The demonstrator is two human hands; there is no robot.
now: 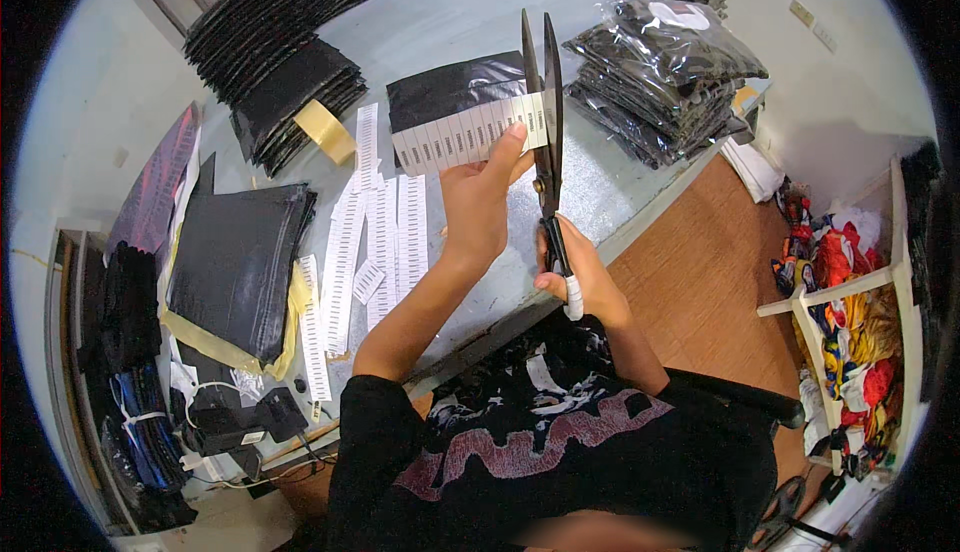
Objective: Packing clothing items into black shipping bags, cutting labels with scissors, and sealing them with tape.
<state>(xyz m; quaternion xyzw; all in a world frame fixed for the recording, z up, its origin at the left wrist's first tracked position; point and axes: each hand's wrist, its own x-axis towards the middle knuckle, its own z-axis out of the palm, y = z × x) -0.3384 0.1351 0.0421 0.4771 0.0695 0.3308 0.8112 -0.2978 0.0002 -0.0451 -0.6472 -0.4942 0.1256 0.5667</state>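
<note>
My left hand (478, 195) pinches a long white strip of printed labels (468, 135) and holds it up over the table. My right hand (575, 277) grips the handles of large black scissors (545, 102). Their blades point up and away, slightly apart, at the right end of the strip. One finger of my right hand wears a white wrap. Under the strip lies a black plastic bag (450, 87).
Several cut label strips (385, 237) lie on the grey table (600, 192). A tape roll (325, 130), stacks of black bags (290, 42) and bagged dark garments (665, 72) surround them. A black pouch pile (235, 267) sits left. A rack of colourful cloth (850, 322) stands right.
</note>
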